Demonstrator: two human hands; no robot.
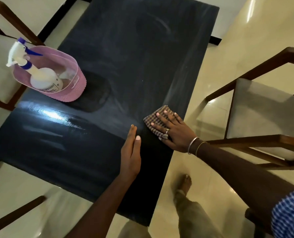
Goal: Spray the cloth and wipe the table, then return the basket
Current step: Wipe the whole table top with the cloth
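- We see a long black desk (118, 54) whose long axis runs away from us, from the near left corner up toward the far right; pale smears and a bright glare streak mark its top.
- Wooden chairs with pale seats stand around it: one at the right (262, 109), one at the far left (0, 69).
- On the desk's left edge sits a pink basket (70, 88), tipped a little toward us, holding a white spray bottle (43, 78) that leans left with its purple nozzle pointing up and left.
- Our right hand (175, 131) lies flat near the desk's right edge, fingers (160, 115) spread and pressing down on a folded checked cloth (153, 124), not clenched around it.
- Our left hand (130, 152) rests just beside it, fingers straight and together, grasping nothing, pointing away from us.
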